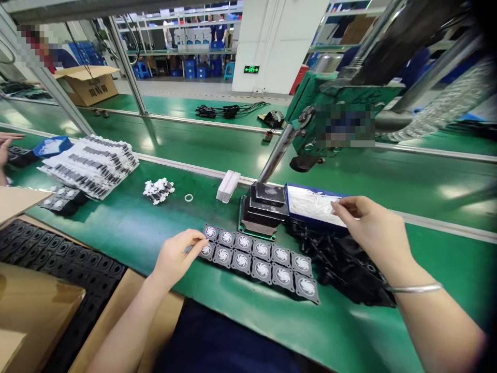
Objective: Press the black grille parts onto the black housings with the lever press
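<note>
Two rows of small square black fans (262,269) with white swirl-patterned centres lie side by side on the green bench. At their left end, my left hand (176,256) has thumb and forefinger closed together against the end fans; whatever is between the tips is too small to make out. My right hand (373,233) hovers at the right side of a blue box (314,220) filled with thin white pieces (310,201). Its thumb and fingers are pinched at the white pieces, and what they grip is unclear. Below that wrist lies a heap of black fans with cables (349,264).
A green press (337,114) with a black stepped block (266,199) stands behind the fans. Further left are a white block (228,186), a white ring (188,197), small white parts (158,190) and stacked parts (91,166). Cartons (34,295) stand at lower left.
</note>
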Demonstrator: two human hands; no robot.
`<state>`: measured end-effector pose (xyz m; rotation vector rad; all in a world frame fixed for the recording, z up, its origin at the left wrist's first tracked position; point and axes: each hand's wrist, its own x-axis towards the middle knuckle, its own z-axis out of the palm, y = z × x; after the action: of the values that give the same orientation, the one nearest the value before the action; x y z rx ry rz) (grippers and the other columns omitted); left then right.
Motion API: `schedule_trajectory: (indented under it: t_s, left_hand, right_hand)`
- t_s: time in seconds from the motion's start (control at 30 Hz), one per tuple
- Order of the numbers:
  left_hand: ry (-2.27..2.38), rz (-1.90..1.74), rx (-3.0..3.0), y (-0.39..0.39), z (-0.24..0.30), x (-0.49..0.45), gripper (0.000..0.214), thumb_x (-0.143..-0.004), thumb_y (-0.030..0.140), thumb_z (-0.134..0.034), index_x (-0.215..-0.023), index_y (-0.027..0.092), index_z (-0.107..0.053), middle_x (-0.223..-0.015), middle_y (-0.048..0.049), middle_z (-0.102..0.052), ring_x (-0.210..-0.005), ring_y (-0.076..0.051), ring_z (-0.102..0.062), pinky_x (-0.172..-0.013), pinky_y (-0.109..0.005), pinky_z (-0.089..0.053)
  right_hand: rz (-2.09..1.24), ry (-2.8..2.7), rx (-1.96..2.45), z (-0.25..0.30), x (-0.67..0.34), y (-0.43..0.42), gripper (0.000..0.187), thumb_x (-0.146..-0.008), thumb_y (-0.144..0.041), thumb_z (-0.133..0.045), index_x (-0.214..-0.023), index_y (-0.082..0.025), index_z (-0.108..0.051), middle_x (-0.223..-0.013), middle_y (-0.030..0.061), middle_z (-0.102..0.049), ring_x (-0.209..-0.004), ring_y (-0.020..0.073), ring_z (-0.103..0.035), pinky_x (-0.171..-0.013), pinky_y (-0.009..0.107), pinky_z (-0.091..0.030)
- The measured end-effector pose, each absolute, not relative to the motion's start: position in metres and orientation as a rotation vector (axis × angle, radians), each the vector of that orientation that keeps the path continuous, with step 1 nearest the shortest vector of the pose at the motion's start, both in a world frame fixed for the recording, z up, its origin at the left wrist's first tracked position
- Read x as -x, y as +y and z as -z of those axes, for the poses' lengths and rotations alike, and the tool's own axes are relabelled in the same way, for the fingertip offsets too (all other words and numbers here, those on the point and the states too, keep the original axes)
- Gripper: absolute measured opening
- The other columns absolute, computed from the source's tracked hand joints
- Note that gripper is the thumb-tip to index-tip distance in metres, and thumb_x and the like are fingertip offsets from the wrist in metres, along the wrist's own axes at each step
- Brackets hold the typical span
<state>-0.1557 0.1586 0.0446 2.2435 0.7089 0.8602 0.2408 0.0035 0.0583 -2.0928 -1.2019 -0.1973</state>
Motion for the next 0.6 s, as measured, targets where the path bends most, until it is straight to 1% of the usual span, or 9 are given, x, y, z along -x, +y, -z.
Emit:
schedule_trajectory:
  t_s: [0.07,0.13,0.2,0.3,0.47,0.6]
  left_hand:
    - [0.703,-0.868,-2.251,0.158,-0.043,0.156,0.008,-0.097,0.027,-0.059,-0.095,0.020,-0.064,-0.084,-0.0003,-0.074,-0.074,-0.013,-0.074,-0.068,-0.019,-0.056]
    - [0.708,-0.867,-2.239,0.158,-0.042,0.156,0.008,-0.097,0.027,-0.058,-0.096,0.020,-0.063,-0.085,-0.0009,-0.075,-0.075,-0.014,-0.075,-0.068,-0.019,-0.057]
    - [0.723,-0.858,-2.217,0.159,-0.041,0.155,0.008,-0.097,0.027,-0.058,-0.096,0.020,-0.063,-0.086,-0.0012,-0.075,-0.076,-0.014,-0.075,-0.068,-0.019,-0.057]
    - [0.744,-0.863,-2.216,0.160,-0.040,0.155,0.007,-0.097,0.026,-0.059,-0.096,0.020,-0.063,-0.086,-0.0011,-0.075,-0.076,-0.015,-0.075,-0.068,-0.020,-0.058]
    - [0.714,-0.929,-2.305,0.161,-0.039,0.154,0.006,-0.096,0.026,-0.062,-0.094,0.020,-0.064,-0.086,-0.0002,-0.075,-0.073,-0.013,-0.074,-0.069,-0.021,-0.056]
    - [0.640,-0.875,-2.385,0.160,-0.038,0.153,0.008,-0.096,0.023,-0.059,-0.094,0.021,-0.067,-0.086,-0.0011,-0.075,-0.076,-0.015,-0.072,-0.071,-0.023,-0.056]
  right_hand:
    - [-0.069,-1.104,1.938,-0.071,-0.214,0.007,0.024,-0.087,-0.051,-0.064,-0.082,-0.027,-0.064,-0.077,0.0101,-0.072,-0.071,0.0266,-0.068,-0.068,0.041,-0.050]
    - [-0.356,-1.099,1.749,-0.084,-0.180,0.012,0.028,-0.085,-0.053,-0.068,-0.084,-0.025,-0.066,-0.077,0.0087,-0.072,-0.071,0.0233,-0.070,-0.070,0.039,-0.055]
    - [-0.611,-1.149,1.594,-0.093,-0.144,0.018,0.030,-0.085,-0.052,-0.070,-0.085,-0.022,-0.067,-0.077,0.0068,-0.072,-0.071,0.0199,-0.071,-0.070,0.035,-0.058]
    - [-0.860,-1.223,1.467,-0.092,-0.098,0.028,0.028,-0.087,-0.048,-0.069,-0.084,-0.021,-0.066,-0.075,0.0045,-0.071,-0.069,0.0168,-0.070,-0.067,0.029,-0.058]
    - [-1.024,-1.267,1.404,-0.071,-0.058,0.047,0.024,-0.091,-0.043,-0.063,-0.084,-0.020,-0.064,-0.070,0.0005,-0.069,-0.064,0.0139,-0.067,-0.062,0.025,-0.054]
    - [-0.864,-1.431,1.502,-0.063,-0.051,0.053,0.016,-0.092,-0.034,-0.062,-0.083,-0.021,-0.067,-0.077,0.0004,-0.070,-0.069,0.0136,-0.065,-0.064,0.024,-0.051]
